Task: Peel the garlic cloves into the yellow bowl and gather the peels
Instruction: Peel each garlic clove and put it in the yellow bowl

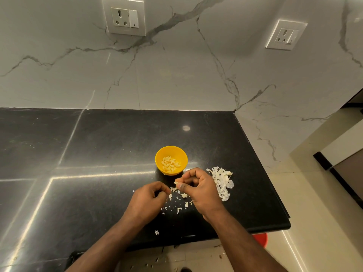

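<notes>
- Garlic clove (176,182): small, light, slippery; we pinch it in right hand (198,190).
- Left hand (150,199): fingers curled, contents unclear to us.
- Peels (222,182): papery, easily scattered.

No text, label, brand or number can be read anywhere in the view. The two wall sockets (124,17) (285,34), set well beyond the hands on the marble wall, carry no legible marking, and the yellow bowl (171,160) just beyond the hands is plain.
</notes>
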A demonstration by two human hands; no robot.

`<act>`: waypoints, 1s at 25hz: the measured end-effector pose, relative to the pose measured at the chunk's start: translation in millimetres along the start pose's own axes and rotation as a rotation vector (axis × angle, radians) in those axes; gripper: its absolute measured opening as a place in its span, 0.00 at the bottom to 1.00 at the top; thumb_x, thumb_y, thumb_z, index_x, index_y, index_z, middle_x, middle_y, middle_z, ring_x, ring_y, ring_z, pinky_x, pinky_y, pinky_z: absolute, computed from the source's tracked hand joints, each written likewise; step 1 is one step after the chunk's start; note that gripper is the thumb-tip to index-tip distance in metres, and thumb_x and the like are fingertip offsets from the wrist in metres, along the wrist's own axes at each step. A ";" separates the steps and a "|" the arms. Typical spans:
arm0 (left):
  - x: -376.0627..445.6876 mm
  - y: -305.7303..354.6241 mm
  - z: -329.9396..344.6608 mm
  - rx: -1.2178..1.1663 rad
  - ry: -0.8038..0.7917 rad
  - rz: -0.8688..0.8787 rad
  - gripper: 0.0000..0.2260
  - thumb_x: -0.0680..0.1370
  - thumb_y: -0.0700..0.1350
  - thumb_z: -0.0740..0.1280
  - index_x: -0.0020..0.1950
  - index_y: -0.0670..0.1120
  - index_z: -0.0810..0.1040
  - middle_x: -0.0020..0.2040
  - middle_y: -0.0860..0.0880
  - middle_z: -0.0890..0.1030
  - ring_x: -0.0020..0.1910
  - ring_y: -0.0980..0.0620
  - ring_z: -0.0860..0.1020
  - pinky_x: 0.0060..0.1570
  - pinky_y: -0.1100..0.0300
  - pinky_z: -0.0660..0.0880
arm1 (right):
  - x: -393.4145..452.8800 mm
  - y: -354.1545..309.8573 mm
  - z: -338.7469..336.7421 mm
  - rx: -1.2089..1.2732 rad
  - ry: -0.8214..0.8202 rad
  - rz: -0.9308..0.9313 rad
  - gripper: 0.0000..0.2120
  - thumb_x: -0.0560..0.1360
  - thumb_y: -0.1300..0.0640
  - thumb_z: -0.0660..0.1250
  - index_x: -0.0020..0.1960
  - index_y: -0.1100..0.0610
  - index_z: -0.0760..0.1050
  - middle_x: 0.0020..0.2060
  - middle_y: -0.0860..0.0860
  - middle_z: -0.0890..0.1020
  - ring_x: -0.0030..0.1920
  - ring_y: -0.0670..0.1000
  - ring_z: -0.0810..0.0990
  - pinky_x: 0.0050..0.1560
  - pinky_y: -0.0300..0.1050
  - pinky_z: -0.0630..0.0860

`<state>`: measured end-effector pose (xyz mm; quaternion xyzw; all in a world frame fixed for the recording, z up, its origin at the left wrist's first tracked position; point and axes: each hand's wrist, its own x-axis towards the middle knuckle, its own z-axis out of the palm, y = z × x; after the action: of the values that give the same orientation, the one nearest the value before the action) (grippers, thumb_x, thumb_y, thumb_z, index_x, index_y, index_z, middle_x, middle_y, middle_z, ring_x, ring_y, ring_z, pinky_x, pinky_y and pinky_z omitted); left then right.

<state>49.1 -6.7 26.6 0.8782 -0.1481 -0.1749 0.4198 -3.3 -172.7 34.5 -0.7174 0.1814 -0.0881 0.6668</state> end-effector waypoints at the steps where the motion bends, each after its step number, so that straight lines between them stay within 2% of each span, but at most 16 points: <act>1: 0.0 -0.1 -0.6 -0.006 -0.011 -0.004 0.04 0.78 0.49 0.69 0.43 0.56 0.81 0.36 0.56 0.83 0.35 0.61 0.79 0.35 0.67 0.71 | -0.2 -0.5 -0.3 -0.011 0.002 -0.004 0.11 0.70 0.68 0.77 0.48 0.62 0.77 0.41 0.55 0.87 0.47 0.56 0.86 0.53 0.55 0.82; 3: -0.5 -1.4 -1.5 0.017 -0.035 0.005 0.06 0.77 0.53 0.72 0.42 0.55 0.79 0.36 0.54 0.82 0.35 0.59 0.78 0.35 0.65 0.71 | -0.3 -0.9 -0.3 -0.032 0.005 -0.014 0.11 0.70 0.68 0.77 0.48 0.61 0.77 0.41 0.54 0.87 0.46 0.55 0.86 0.52 0.55 0.83; 6: 0.8 -2.4 -3.1 -0.022 -0.068 0.001 0.05 0.78 0.47 0.71 0.49 0.57 0.77 0.42 0.54 0.82 0.41 0.56 0.80 0.39 0.62 0.73 | -0.9 -0.5 -0.5 -0.089 0.002 -0.030 0.12 0.70 0.66 0.77 0.48 0.58 0.77 0.41 0.52 0.87 0.45 0.52 0.86 0.52 0.55 0.83; 9: 3.1 2.5 -3.4 -0.276 -0.066 -0.036 0.04 0.80 0.46 0.70 0.50 0.55 0.83 0.42 0.51 0.85 0.40 0.57 0.80 0.41 0.60 0.75 | -3.6 -1.9 -0.9 -0.164 -0.022 -0.056 0.12 0.71 0.62 0.77 0.48 0.55 0.76 0.42 0.50 0.87 0.46 0.49 0.85 0.52 0.54 0.83; 13: 2.3 10.6 -3.5 -0.497 -0.053 -0.127 0.03 0.78 0.44 0.72 0.45 0.48 0.85 0.39 0.49 0.85 0.35 0.58 0.77 0.35 0.64 0.72 | -6.5 -5.8 -0.1 -0.222 -0.048 -0.080 0.13 0.70 0.58 0.79 0.47 0.53 0.75 0.41 0.48 0.86 0.45 0.46 0.85 0.51 0.52 0.83; 19: 3.0 11.8 -2.9 -0.538 -0.051 -0.181 0.05 0.77 0.41 0.70 0.44 0.45 0.85 0.35 0.50 0.83 0.35 0.57 0.76 0.35 0.63 0.70 | -8.3 -5.8 1.4 -0.271 -0.067 -0.140 0.10 0.72 0.63 0.76 0.48 0.54 0.76 0.41 0.48 0.85 0.43 0.46 0.84 0.50 0.49 0.82; 25: 1.5 10.4 -0.3 -0.459 -0.036 -0.076 0.05 0.78 0.42 0.71 0.43 0.46 0.84 0.31 0.50 0.79 0.29 0.55 0.71 0.30 0.61 0.68 | -3.9 -5.1 -0.6 -0.205 -0.082 -0.056 0.10 0.72 0.65 0.74 0.46 0.55 0.75 0.41 0.53 0.85 0.45 0.53 0.85 0.50 0.54 0.82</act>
<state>49.4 -13.3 34.7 0.7615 -0.0789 -0.2352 0.5988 -6.3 -171.5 40.1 -0.7897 0.1418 -0.0582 0.5940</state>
